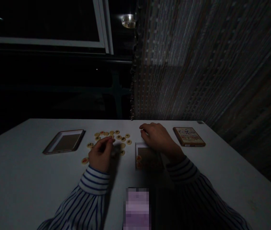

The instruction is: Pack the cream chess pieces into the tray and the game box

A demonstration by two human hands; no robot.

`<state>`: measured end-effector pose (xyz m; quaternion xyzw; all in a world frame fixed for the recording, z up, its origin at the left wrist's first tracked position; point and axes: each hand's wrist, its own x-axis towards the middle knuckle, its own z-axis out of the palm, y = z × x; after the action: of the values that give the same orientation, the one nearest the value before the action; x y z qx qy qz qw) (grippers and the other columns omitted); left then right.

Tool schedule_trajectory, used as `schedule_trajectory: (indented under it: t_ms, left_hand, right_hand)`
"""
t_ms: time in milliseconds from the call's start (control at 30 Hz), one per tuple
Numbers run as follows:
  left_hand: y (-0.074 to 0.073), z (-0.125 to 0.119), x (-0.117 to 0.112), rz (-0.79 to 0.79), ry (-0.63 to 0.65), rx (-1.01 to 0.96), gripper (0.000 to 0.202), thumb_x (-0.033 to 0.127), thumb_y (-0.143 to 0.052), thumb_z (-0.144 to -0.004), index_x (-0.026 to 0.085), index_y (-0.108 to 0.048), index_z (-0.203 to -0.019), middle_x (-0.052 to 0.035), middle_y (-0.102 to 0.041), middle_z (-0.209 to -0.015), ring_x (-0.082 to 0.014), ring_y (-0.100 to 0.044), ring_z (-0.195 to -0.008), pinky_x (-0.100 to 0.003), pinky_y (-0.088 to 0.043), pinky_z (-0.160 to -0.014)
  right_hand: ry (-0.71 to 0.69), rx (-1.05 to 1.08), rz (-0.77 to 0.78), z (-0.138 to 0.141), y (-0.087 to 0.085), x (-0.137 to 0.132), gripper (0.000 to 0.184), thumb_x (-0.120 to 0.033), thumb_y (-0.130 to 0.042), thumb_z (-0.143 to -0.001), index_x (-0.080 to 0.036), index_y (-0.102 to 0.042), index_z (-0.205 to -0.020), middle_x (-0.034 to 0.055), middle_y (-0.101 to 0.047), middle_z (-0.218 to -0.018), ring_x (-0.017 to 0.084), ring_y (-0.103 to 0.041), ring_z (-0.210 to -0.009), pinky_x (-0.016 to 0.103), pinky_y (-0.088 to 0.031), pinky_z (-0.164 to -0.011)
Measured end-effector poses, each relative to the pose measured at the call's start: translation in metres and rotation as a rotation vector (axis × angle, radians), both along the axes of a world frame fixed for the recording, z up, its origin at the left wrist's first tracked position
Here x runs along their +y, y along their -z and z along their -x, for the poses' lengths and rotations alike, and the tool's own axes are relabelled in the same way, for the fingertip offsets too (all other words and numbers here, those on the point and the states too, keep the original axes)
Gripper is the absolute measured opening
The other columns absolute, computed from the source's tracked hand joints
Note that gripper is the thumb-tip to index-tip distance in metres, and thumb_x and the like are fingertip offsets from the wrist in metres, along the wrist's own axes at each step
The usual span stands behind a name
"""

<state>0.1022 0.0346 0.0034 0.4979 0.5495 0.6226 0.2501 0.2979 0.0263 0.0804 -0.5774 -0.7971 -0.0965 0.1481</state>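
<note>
Several round wooden Chinese chess pieces [118, 137] with red or black characters lie loosely scattered on the white table. Over their near side hovers my left hand [100, 154], its thumb and fingertips pinched together; what is between them, if anything, is too dark to make out. My right hand [156, 136] is held above the far edge of an open box tray [136, 150], fingers loosely curved and a little apart, with nothing visible in them. Inside that tray a few red-marked pieces [139, 158] sit along the left and near sides, partly in shadow.
An empty-looking box part [64, 141] with raised rims lies at the left of the table [41, 185]. At the right rests a printed box [189, 136]. A pixelated patch [137, 209] covers the near middle. Behind the table hangs a bead curtain [169, 64].
</note>
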Motion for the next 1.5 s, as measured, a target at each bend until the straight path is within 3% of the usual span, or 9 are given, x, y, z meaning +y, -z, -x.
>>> schedule_trajectory:
  t_ms: [200, 433, 700, 833, 967, 1133, 1267, 1500]
  left_hand:
    - [-0.021, 0.011, 0.002, 0.027, -0.020, -0.046, 0.030, 0.036, -0.059, -0.067, 0.014, -0.064, -0.087, -0.0066, -0.067, -0.084, -0.0178, -0.062, -0.077, -0.030, -0.051, -0.068]
    - [-0.039, 0.034, 0.008, 0.040, 0.025, 0.078, 0.031, 0.038, -0.062, -0.062, 0.014, -0.064, -0.082, -0.0041, -0.067, -0.078, -0.0172, -0.062, -0.075, -0.030, -0.050, -0.072]
    - [-0.021, 0.082, 0.022, 0.069, -0.061, 0.243, 0.034, 0.043, -0.058, -0.065, 0.016, -0.064, -0.084, -0.0051, -0.066, -0.082, -0.0191, -0.061, -0.077, -0.033, -0.049, -0.076]
    - [-0.014, 0.100, 0.024, 0.086, -0.040, 0.371, 0.031, 0.042, -0.056, -0.067, 0.017, -0.064, -0.083, -0.0046, -0.066, -0.084, -0.0193, -0.061, -0.081, -0.032, -0.047, -0.079]
    - [-0.012, 0.117, 0.026, 0.109, -0.033, 0.475, 0.033, 0.043, -0.053, -0.069, 0.017, -0.064, -0.086, -0.0038, -0.067, -0.084, -0.0186, -0.061, -0.077, -0.029, -0.047, -0.073]
    - [-0.010, 0.129, 0.028, 0.101, -0.091, 0.464, 0.036, 0.045, -0.049, -0.069, 0.016, -0.065, -0.083, -0.0030, -0.067, -0.077, -0.0161, -0.060, -0.064, -0.026, -0.047, -0.062]
    - [-0.007, 0.131, 0.031, 0.081, -0.124, 0.504, 0.033, 0.043, -0.048, -0.069, 0.017, -0.066, -0.079, -0.0037, -0.067, -0.073, -0.0170, -0.060, -0.063, -0.027, -0.047, -0.062]
    - [-0.003, 0.132, 0.030, 0.082, 0.069, 0.649, 0.032, 0.043, -0.044, -0.072, 0.018, -0.064, -0.077, -0.0058, -0.066, -0.081, -0.0187, -0.060, -0.073, -0.029, -0.046, -0.068]
  right_hand:
    - [-0.012, 0.034, -0.052, 0.000, 0.000, 0.000, 0.029, -0.023, -0.036, -0.086, -0.016, -0.057, -0.105, 0.0083, -0.065, -0.092, 0.019, -0.056, -0.089, 0.030, -0.034, -0.078]
    - [-0.013, 0.065, -0.126, 0.000, 0.001, 0.001, 0.029, -0.022, -0.036, -0.086, -0.016, -0.057, -0.105, 0.0072, -0.065, -0.089, 0.018, -0.056, -0.087, 0.031, -0.034, -0.077]
    - [0.005, 0.028, -0.109, 0.005, 0.005, 0.002, 0.029, -0.022, -0.036, -0.086, -0.017, -0.057, -0.106, 0.0061, -0.065, -0.091, 0.018, -0.055, -0.087, 0.031, -0.033, -0.076]
    - [-0.015, 0.001, -0.063, 0.010, 0.008, 0.003, 0.029, -0.022, -0.036, -0.086, -0.017, -0.056, -0.107, 0.0062, -0.065, -0.094, 0.018, -0.054, -0.089, 0.030, -0.033, -0.078]
    - [-0.045, -0.002, -0.043, 0.018, 0.009, 0.001, 0.027, -0.022, -0.039, -0.085, -0.017, -0.058, -0.104, 0.0062, -0.064, -0.097, 0.018, -0.054, -0.090, 0.031, -0.034, -0.078]
    - [-0.124, 0.038, -0.080, 0.029, 0.011, -0.004, 0.025, -0.021, -0.041, -0.084, -0.018, -0.060, -0.100, 0.0051, -0.065, -0.094, 0.018, -0.055, -0.087, 0.031, -0.037, -0.077]
    - [-0.147, 0.083, -0.084, 0.042, 0.007, -0.005, 0.025, -0.022, -0.041, -0.084, -0.017, -0.061, -0.099, 0.0046, -0.065, -0.095, 0.017, -0.055, -0.087, 0.030, -0.038, -0.078]
    - [-0.200, 0.026, 0.030, 0.080, -0.007, 0.007, 0.027, -0.024, -0.044, -0.082, -0.017, -0.059, -0.104, 0.0057, -0.064, -0.099, 0.017, -0.054, -0.092, 0.031, -0.036, -0.082]
